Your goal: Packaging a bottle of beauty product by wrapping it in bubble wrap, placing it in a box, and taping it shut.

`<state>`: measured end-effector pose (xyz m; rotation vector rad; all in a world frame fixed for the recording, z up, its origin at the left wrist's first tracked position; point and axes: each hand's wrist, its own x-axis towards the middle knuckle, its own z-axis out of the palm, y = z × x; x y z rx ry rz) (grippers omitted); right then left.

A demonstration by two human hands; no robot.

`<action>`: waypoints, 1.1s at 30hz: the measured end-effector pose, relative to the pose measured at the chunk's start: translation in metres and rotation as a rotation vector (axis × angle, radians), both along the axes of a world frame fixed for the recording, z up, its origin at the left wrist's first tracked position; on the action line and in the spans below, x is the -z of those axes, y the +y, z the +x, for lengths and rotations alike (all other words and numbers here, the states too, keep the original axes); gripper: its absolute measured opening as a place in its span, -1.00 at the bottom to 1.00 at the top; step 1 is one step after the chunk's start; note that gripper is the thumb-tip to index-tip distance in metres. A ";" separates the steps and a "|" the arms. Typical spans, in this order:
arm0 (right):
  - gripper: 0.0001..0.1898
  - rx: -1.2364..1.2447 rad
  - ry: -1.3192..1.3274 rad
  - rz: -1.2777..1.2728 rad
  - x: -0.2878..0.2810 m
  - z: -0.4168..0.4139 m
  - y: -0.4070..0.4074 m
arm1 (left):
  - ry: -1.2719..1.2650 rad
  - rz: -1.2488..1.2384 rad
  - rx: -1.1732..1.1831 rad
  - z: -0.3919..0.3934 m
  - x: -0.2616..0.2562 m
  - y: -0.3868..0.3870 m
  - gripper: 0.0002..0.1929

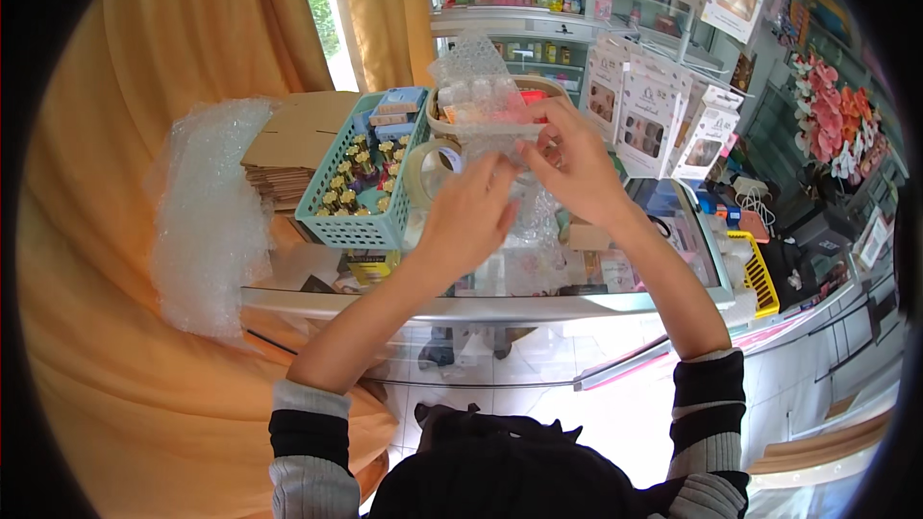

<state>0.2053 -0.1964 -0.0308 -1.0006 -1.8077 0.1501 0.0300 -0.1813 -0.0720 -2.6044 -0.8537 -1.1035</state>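
A sheet of clear bubble wrap stretches from above the baskets down over the glass counter. My left hand has its fingers curled at the near side of this wrap, their tips partly hidden. On the other edge, my right hand pinches the wrap between thumb and fingers. Beside my left hand, a roll of clear tape stands on its edge. The lower part of the wrap lies crumpled on the counter below my hands.
A mint plastic basket holds gold-capped bottles and small blue boxes. Behind my hands is a beige basket. Folded cardboard and more bubble wrap lie left. Boxed press-on nails hang right. The counter's metal edge runs nearest me.
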 end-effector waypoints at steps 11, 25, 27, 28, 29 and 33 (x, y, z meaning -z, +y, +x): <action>-0.85 0.224 0.372 -0.121 0.044 0.068 -0.045 | -0.264 -0.492 0.398 0.047 0.026 0.007 -0.69; -0.53 0.169 0.489 -0.639 0.092 0.090 -0.053 | -0.277 -0.802 0.326 0.096 0.047 0.022 -0.59; -0.53 0.221 0.495 -0.601 0.094 0.088 -0.054 | -0.303 -0.814 0.328 0.096 0.049 0.016 -0.59; -0.55 0.151 0.530 -0.606 0.092 0.088 -0.055 | -0.330 -0.829 0.332 0.096 0.049 0.015 -0.59; -0.57 0.082 0.564 -0.610 0.089 0.087 -0.057 | -0.331 -0.828 0.328 0.096 0.049 0.014 -0.59; -0.63 0.038 0.729 -0.670 0.070 0.068 -0.065 | -0.453 -0.822 0.389 0.088 0.047 0.012 -0.57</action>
